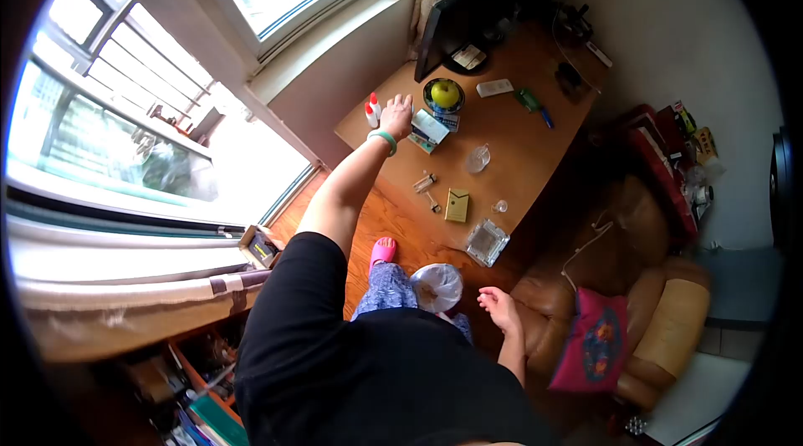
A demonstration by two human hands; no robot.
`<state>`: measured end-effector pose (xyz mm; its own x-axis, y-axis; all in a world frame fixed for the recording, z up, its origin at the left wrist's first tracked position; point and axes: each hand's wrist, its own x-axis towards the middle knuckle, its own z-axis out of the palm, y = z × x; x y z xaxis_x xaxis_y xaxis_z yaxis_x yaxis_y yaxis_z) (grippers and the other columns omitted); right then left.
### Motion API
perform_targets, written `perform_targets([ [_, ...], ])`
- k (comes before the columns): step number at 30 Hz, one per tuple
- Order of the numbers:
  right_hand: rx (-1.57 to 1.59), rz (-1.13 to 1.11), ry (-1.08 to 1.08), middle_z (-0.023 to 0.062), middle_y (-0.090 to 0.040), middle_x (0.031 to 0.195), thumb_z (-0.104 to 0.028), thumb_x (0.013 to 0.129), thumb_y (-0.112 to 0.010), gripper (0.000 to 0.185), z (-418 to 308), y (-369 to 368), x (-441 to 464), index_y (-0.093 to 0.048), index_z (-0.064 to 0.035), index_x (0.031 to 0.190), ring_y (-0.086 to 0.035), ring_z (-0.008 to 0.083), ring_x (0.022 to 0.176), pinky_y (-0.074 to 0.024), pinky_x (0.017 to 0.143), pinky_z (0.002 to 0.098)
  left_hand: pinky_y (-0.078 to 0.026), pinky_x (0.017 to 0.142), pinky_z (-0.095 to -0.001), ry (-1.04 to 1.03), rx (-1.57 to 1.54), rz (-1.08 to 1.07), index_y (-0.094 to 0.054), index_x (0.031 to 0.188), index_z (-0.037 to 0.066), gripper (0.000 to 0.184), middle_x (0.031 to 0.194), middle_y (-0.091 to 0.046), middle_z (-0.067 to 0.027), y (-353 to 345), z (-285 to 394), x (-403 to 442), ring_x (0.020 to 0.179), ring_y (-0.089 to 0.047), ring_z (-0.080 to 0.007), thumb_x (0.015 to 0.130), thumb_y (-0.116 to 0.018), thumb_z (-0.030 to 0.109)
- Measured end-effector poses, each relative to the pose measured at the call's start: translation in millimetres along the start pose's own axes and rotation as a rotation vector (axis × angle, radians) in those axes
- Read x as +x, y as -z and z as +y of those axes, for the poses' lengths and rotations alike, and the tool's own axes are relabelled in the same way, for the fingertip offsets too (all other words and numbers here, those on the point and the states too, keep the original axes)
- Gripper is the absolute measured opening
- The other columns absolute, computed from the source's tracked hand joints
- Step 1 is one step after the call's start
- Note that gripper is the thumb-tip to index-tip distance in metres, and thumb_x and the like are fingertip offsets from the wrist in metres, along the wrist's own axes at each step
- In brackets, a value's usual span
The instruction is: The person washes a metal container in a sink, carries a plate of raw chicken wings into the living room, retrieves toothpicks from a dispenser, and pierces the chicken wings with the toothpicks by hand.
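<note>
My left hand (396, 117), with a pale green bangle (383, 142) on the wrist, reaches over the far left part of the wooden desk (523, 158). Its fingers are bent together and their tips are hidden, so what they hold, if anything, does not show. White bottles with red caps (373, 114) stand just left of the hand. An open white and blue box (430, 128) is close on its right. Beyond it a green apple (444, 95) rests in a dark bowl. My right hand (500, 310) hangs low beside the leather chair, fingers loosely curled and apart, with nothing in it.
Nearer on the desk are a clear glass dish (478, 158), a gold box (457, 205) and a glass ashtray (486, 243). A monitor (464, 15) stands at the back. A bagged bin (437, 286) is by my legs. A brown leather chair (535, 300) with a pink cushion (590, 339) is at right.
</note>
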<state>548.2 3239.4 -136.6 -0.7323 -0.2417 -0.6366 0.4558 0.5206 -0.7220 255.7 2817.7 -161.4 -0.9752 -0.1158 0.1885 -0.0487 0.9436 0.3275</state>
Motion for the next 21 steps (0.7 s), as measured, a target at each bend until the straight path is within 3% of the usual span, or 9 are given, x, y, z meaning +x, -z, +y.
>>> perform_targets([
  [1,0.02,0.016,-0.005,0.0046,-0.063,0.087,-0.012,0.087,-0.056,0.021,-21,-10,3,-0.058,-0.0026,0.105,-0.058,0.0101,0.075,-0.0468,0.067,0.024,-0.047,0.08,-0.0414,-0.009,-0.034,-0.153,-0.047,0.109,0.004,0.04,0.107,-0.051,-0.0181,-2,-4,6,0.098,-0.053,-0.0351,0.07,-0.057,0.003],
  [3,-0.035,0.036,0.073,0.005,-0.063,0.086,-0.012,0.086,-0.057,0.022,-44,-29,14,-0.058,-0.0017,0.105,-0.059,0.0111,0.076,-0.0479,0.07,0.0255,-0.048,0.074,-0.0434,-0.043,-0.089,-0.15,-0.053,0.091,0.003,0.017,0.098,-0.054,-0.0199,-14,-16,14,0.09,-0.057,-0.0367,0.074,-0.053,0.007],
  [9,-0.187,0.047,0.167,0.0113,-0.063,0.087,-0.013,0.083,-0.059,0.025,-118,-59,40,-0.057,0.0,0.104,-0.06,0.019,0.08,-0.0481,0.074,0.0297,-0.048,0.072,-0.0422,-0.158,-0.165,-0.076,-0.056,0.084,0.0,0.015,0.085,-0.058,-0.0202,9,-24,10,0.081,-0.059,-0.0357,0.078,-0.05,0.012],
  [11,-0.182,0.057,0.197,0.0138,-0.063,0.089,-0.013,0.082,-0.059,0.025,-137,-61,43,-0.057,-0.0003,0.103,-0.061,0.0237,0.082,-0.0482,0.074,0.0321,-0.048,0.072,-0.0417,-0.083,-0.149,-0.024,-0.057,0.082,0.001,0.016,0.083,-0.059,-0.0186,32,-14,-7,0.081,-0.059,-0.0346,0.073,-0.058,0.015],
  [13,-0.136,0.098,0.346,0.013,-0.062,0.088,-0.011,0.082,-0.058,0.025,-157,-60,44,-0.056,0.0003,0.104,-0.061,0.0245,0.082,-0.048,0.075,0.0324,-0.048,0.072,-0.0395,-0.04,-0.356,0.015,-0.061,0.082,0.003,0.036,0.082,-0.061,-0.0155,60,1,-35,0.079,-0.06,-0.0317,0.055,-0.077,0.019],
  [14,-0.101,0.1,0.348,0.0135,-0.06,0.096,-0.008,0.08,-0.06,0.03,-175,-58,41,-0.053,-0.0006,0.108,-0.059,0.0258,0.087,-0.0469,0.078,0.0333,-0.049,0.074,-0.0375,0.007,-0.425,-0.086,-0.062,0.088,0.002,0.041,0.083,-0.064,-0.0155,92,19,-50,0.08,-0.062,-0.0296,0.056,-0.077,0.022],
  [17,-0.353,0.375,0.698,0.0158,-0.049,0.115,-0.01,0.071,-0.07,0.059,-208,-59,37,-0.043,-0.0039,0.123,-0.048,0.0284,0.106,-0.0391,0.091,0.0353,-0.051,0.069,-0.0275,0.012,-0.663,-0.216,-0.063,0.094,0.002,0.047,0.082,-0.066,-0.0098,151,66,-97,0.074,-0.064,-0.0158,0.054,-0.083,0.018],
  [19,-0.42,0.438,0.836,0.0177,-0.04,0.127,-0.016,0.066,-0.075,0.08,-233,-58,27,-0.032,-0.0048,0.132,-0.037,0.036,0.119,-0.0314,0.1,0.0403,-0.051,0.07,-0.0263,0.007,-0.756,-0.274,-0.062,0.093,0.0,0.048,0.083,-0.066,-0.01,176,97,-123,0.075,-0.064,-0.0146,0.054,-0.083,0.018],
  [21,-0.518,0.546,0.944,0.0178,-0.041,0.125,-0.018,0.067,-0.074,0.081,-246,-57,14,-0.029,-0.0049,0.133,-0.04,0.0364,0.116,-0.0325,0.098,0.0419,-0.051,0.071,-0.0262,-0.013,-0.839,-0.268,-0.061,0.093,-0.001,0.048,0.083,-0.066,-0.01,180,120,-144,0.076,-0.064,-0.0146,0.055,-0.083,0.018],
])
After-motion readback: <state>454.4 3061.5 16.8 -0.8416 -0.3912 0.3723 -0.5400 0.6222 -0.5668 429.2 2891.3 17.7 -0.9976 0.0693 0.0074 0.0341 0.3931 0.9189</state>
